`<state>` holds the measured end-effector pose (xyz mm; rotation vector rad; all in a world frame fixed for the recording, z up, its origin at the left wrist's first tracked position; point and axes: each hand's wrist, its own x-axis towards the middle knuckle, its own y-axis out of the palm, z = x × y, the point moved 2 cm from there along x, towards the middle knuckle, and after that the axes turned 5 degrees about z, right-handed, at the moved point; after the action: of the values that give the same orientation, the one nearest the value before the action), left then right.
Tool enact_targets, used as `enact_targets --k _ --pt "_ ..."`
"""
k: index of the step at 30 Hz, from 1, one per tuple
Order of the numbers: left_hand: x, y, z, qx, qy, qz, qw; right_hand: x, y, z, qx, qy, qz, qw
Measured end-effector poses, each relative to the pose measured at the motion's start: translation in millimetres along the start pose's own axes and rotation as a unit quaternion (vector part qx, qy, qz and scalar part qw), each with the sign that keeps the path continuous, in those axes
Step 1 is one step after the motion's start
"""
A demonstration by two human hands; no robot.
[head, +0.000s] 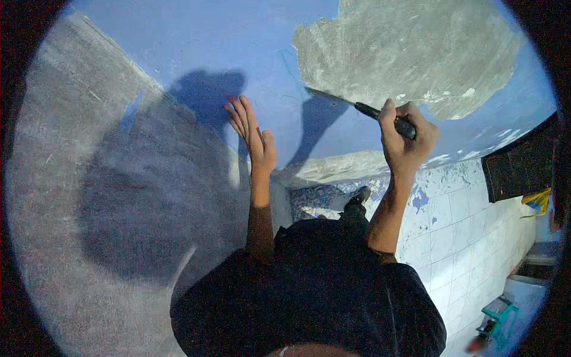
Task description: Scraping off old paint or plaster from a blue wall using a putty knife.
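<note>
In my right hand (408, 134) is a scraper (368, 110) with a black handle. Its thin blade points up and left, with the tip at the border between blue paint (267, 35) and a bare grey patch (401, 58) of the wall. Whether the edge presses on the wall I cannot tell. My left hand (256, 138) is raised by the blue wall with its fingers extended and nothing in it. Dark shadows of both hands fall on the wall.
A bare grey wall (53, 156) meets the blue one at a corner on the left. Paint flakes (419, 201) lie on the white tiled floor (468, 223). At right are dark furniture (513, 169), a yellow item (537, 201) and a teal plastic stool (502, 317).
</note>
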<state>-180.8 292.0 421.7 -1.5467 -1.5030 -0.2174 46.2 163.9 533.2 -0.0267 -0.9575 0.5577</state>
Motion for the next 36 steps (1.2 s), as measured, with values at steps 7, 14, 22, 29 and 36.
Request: enact_targets --k 7,14,22,29,36 --pt "1 -6 -2 0.002 0.005 0.009 1.0 4 -25 -17 0.005 0.001 -0.095 0.995" --pt "0 -11 4 0.006 -0.013 0.013 1.0 -8 -13 -18 -0.005 0.025 -0.054 0.998" --pt "3 -5 0 0.003 0.004 0.006 1.0 -18 62 -11 0.098 0.001 0.14 0.985" --pt "-3 -21 11 0.005 -0.003 0.031 0.999 -6 -8 3 0.034 0.049 -0.104 0.993" --pt "-6 -8 15 0.014 -0.003 0.041 0.999 -23 65 8 0.127 0.063 0.078 0.987"
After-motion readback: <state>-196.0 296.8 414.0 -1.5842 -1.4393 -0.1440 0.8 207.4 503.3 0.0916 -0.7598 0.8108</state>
